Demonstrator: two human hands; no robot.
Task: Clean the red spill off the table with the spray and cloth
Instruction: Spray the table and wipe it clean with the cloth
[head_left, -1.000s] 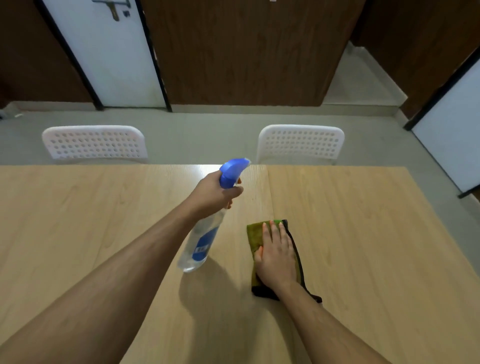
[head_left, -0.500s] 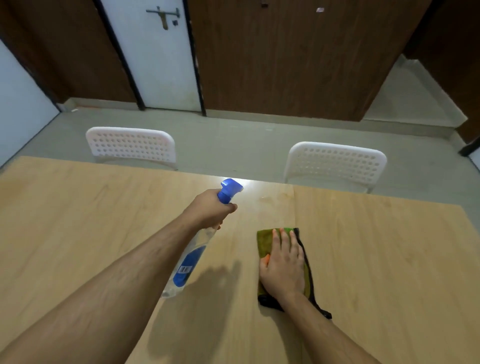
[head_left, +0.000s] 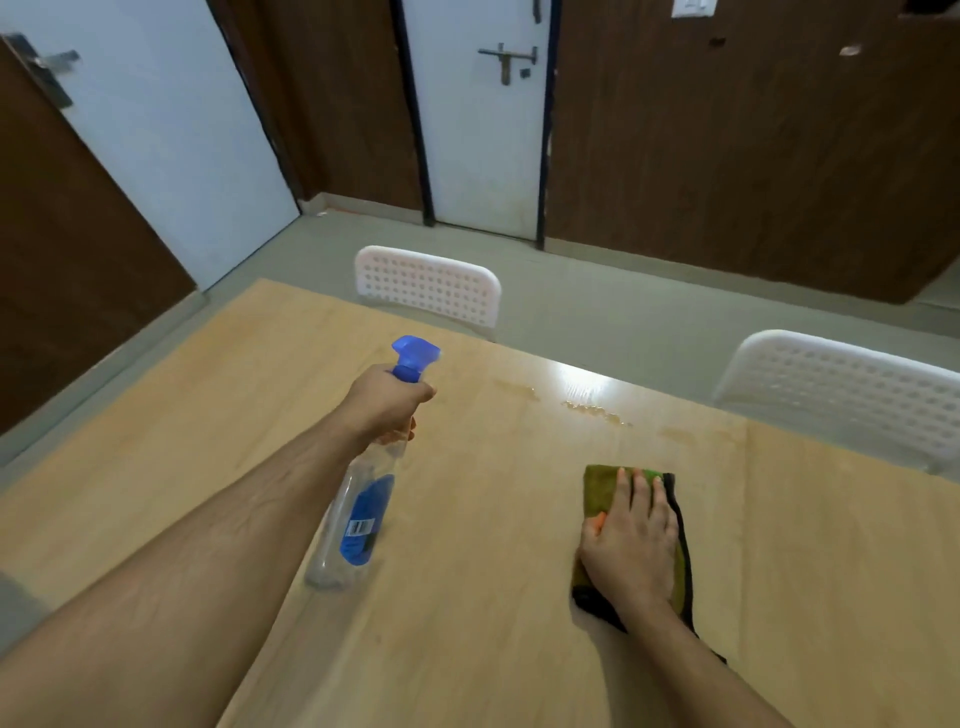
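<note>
Presently, left hand clenched round the neck of the spray bottle, index over the trigger by the look of it; bottle tilted, blue nozzle up toward 12 o'clock, base toward 6, lifted clear of the table as far as I can judge; likely carried this way so the nozzle can swing onto the wet patch. Right hand flat, fingers straight, pressing the folded green cloth onto the wood at about 4 o'clock of the bottle; probably parked there ready to wipe. Spill lies as pale droplets and streaks at 12 o'clock of the cloth, near the far edge, close by but apart from the cloth; hardly any red visible, so much seems gone already. Two white chairs beyond the table.

Against half a second ago: view has swung left; bottle and left hand sit further from the cloth; right hand unchanged on the cloth.
</note>
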